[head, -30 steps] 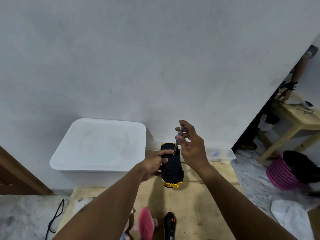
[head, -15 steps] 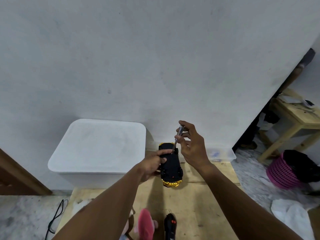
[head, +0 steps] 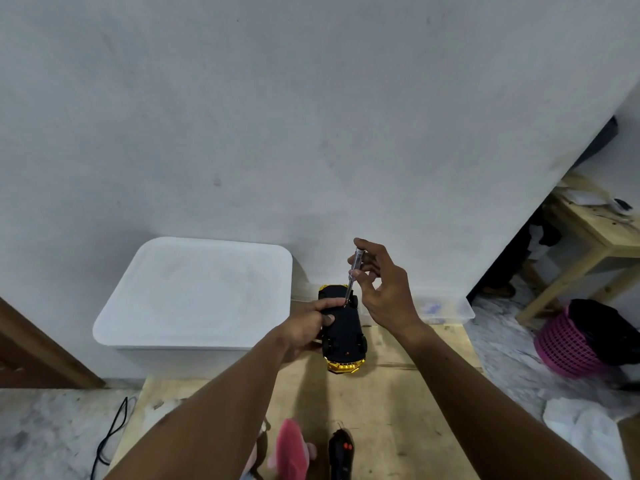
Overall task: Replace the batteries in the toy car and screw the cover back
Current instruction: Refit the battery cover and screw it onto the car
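A yellow toy car (head: 343, 334) lies upside down on the wooden table (head: 408, 393), its black underside facing up. My left hand (head: 304, 327) grips the car's left side, with the index finger stretched over the underside. My right hand (head: 384, 289) pinches a small screwdriver (head: 353, 271) with a clear handle, held nearly upright. Its tip touches the underside near the car's far end, right by my left fingertip. The screw itself is too small to make out.
A white lidded bin (head: 197, 296) stands left of the car against the wall. A black remote control (head: 341, 452) and a pink plush toy (head: 291, 448) lie at the table's near edge. A clear plastic box (head: 443, 310) sits behind my right hand. A pink basket (head: 568, 344) and another wooden table (head: 602, 233) stand at right.
Both hands stay on the car and screwdriver with only slight shifts. The person at the far right table has moved out of sight.
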A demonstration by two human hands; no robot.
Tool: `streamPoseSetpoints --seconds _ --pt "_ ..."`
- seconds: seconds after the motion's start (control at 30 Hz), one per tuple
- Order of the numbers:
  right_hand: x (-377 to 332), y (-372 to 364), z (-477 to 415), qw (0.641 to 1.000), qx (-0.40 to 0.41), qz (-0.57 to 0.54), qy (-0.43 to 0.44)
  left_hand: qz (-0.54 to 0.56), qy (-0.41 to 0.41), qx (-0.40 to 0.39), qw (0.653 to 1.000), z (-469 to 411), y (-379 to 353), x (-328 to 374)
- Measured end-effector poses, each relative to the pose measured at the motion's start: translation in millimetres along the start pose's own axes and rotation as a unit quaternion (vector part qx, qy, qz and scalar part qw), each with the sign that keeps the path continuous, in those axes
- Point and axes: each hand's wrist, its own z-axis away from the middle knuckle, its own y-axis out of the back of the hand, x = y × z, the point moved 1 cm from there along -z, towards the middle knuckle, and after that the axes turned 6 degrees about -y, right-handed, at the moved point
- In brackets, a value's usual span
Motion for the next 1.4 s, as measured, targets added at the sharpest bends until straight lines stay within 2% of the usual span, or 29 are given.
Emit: streamPoseSetpoints --seconds 0.2,0.37,0.6,0.8,1.03,1.2,1.4 --pt "6.3 1.7 0.7 1.000 0.004 -0.006 -0.006 -0.006 0.007 0.001 1.000 -1.3 0.9 -3.0" --pt "3.3 1.7 0.4 0.998 -0.048 -0.030 -0.040 -0.009 0.009 -0.006 1.000 -1.7 -0.4 -5.8" --pt "1.8 -0.2 -0.6 1.000 -0.007 -0.019 -0.013 0.000 0.006 0.001 1.000 -4.0 0.1 -5.1" --pt "1.1 0.5 -1.7 0.998 -0.037 -0.037 -0.022 0.005 0.008 0.000 1.000 -1.2 1.6 -9.0" --pt "-1.7 1.2 -2.3 0.999 0.022 -0.024 -0.012 0.005 0.006 0.002 1.000 -0.7 2.1 -7.2" --pt "-4.1 2.5 -2.5 0.999 -0.025 -0.038 -0.019 0.004 0.006 0.000 1.000 1.6 3.2 -6.6" --pt "-5.3 1.8 -0.5 1.000 0.023 -0.017 0.002 0.000 0.002 0.003 1.000 0.6 1.5 -3.0"
